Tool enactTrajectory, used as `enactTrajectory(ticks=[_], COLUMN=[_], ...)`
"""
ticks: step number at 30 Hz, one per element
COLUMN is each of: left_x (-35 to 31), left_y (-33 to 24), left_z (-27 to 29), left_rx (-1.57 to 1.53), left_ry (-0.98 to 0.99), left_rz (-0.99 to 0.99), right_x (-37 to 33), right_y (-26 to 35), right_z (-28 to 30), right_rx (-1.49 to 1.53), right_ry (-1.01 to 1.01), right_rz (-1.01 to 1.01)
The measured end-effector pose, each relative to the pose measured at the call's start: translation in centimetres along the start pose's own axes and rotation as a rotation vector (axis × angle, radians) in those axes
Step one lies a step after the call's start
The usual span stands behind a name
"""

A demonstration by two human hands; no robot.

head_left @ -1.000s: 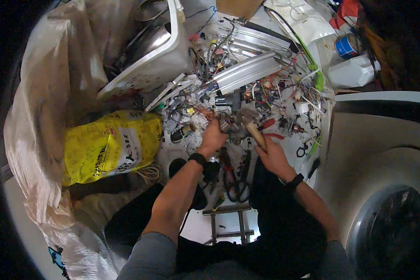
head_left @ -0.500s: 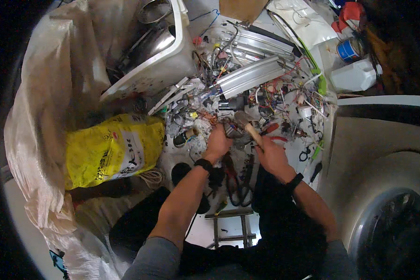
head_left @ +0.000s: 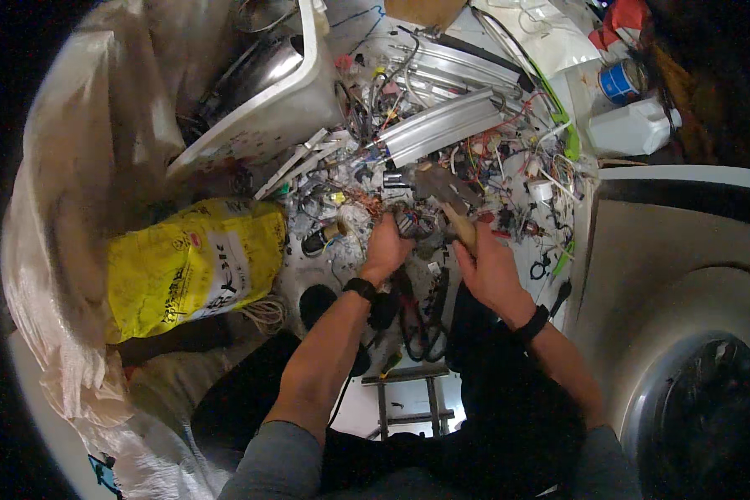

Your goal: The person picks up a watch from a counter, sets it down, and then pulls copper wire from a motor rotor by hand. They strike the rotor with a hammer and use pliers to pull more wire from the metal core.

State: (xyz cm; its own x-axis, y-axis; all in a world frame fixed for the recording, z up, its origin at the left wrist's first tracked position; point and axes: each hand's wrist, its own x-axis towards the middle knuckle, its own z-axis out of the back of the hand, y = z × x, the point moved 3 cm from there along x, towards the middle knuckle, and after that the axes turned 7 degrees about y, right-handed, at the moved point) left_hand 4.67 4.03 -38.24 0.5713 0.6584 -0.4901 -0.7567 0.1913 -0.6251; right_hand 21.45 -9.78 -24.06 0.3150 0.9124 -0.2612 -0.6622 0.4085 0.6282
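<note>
Cluttered white floor point(head_left: 310, 272) spreads below; my left hand point(head_left: 387, 250) grips a small metal part point(head_left: 406, 222); my right hand point(head_left: 493, 271) clasps a hammer point(head_left: 458, 223); copper-coloured wires point(head_left: 363, 200) lie loose, the part looks unfinished.

One left hand point(head_left: 387, 248) and one right hand point(head_left: 493, 271) are showing, two in all, each wearing one black wristband point(head_left: 532, 323), and the right one is holding one hammer point(head_left: 457, 218). On the left, one pale sack point(head_left: 67, 192), one yellow bag point(head_left: 167, 275), one white tub point(head_left: 267, 121) and one rope coil point(head_left: 267, 313) are lying, while one blue can point(head_left: 618, 82) and one white jug point(head_left: 632, 127) are sitting far right. Farther off, at least two silver metal strips point(head_left: 442, 129) are lying among wires point(head_left: 477, 156) that are tangling too thickly for counting.
</note>
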Motion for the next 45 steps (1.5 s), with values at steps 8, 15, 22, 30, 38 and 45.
enactTrajectory(ticks=[8, 15, 22, 30, 38, 45], left_x=[-0.3, 0.0, -0.9, -1.0, -0.5, -1.1], left_y=[-1.4, -1.0, -1.3, -0.5, -0.5, -1.7], left_z=[-0.2, -0.7, -0.2, -0.6, -1.7, -0.7], left_rx=[-0.066, -0.073, 0.032, -0.024, -0.147, 0.001], left_ry=[-0.022, -0.101, -0.076, -0.033, -0.126, -0.045], left_rz=[-0.037, -0.138, -0.042, -0.030, -0.191, -0.027], right_x=[-1.0, -0.8, -0.2, 0.1, 0.2, -0.7], right_y=[-1.8, -3.0, -0.1, 0.0, -2.0, 0.0], right_z=[-0.7, -2.3, 0.1, -1.3, -2.8, 0.1], right_rx=[-0.040, -0.033, -0.012, -0.098, -0.125, -0.049], right_ry=[0.040, 0.117, 0.004, 0.140, 0.307, 0.004], right_rz=[0.003, 0.042, 0.006, 0.051, -0.119, -0.053])
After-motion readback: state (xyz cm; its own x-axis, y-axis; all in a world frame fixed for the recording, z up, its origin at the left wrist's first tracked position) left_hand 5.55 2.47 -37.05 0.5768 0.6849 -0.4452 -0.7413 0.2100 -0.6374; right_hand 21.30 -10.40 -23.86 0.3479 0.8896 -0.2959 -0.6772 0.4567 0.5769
